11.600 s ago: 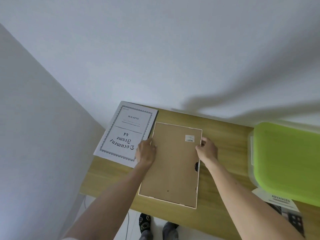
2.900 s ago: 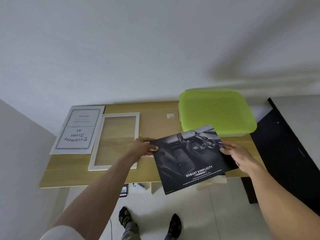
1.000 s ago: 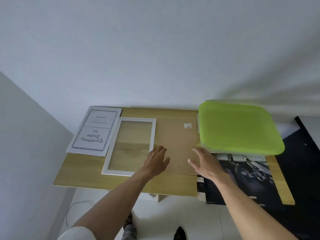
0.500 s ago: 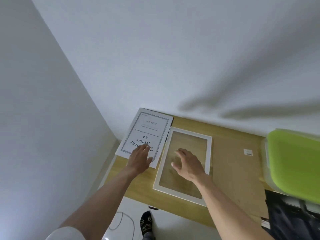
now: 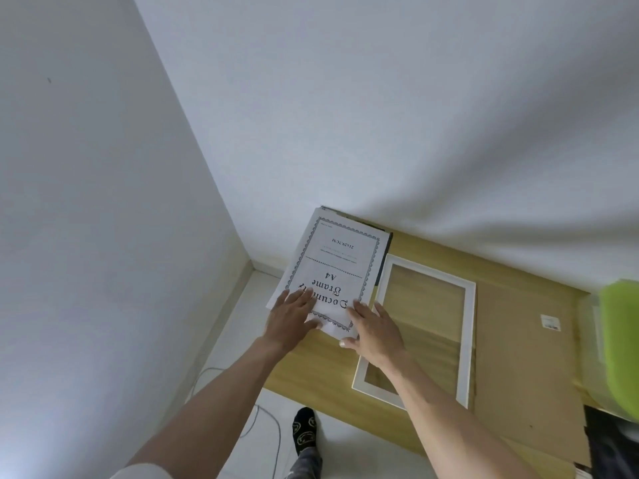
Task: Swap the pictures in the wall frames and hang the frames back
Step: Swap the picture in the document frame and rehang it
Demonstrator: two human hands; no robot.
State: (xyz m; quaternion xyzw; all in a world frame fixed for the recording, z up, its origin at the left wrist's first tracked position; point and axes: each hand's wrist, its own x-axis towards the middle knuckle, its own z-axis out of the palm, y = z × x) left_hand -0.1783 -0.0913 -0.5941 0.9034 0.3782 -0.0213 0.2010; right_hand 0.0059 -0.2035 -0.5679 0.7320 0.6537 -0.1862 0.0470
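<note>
Left hand (image 5: 292,318): flat, fingers straight, pressing near edge of white printed "Document Frame A4" sheet (image 5: 337,271).
Right hand (image 5: 375,328): fingers spread on same sheet's near right corner.
Sheet: on wooden table (image 5: 311,368), far left corner.
White rectangular frame (image 5: 467,340): flat, just right of sheet.
Brown backing board (image 5: 525,357): right of frame.

A lime-green plastic lid (image 5: 620,344) sits at the right edge of the wooden surface (image 5: 313,369), which fits into the corner of two white walls (image 5: 380,108), while a thin grey cable (image 5: 266,423) lies on the white floor (image 5: 242,340) below its near-left corner.
</note>
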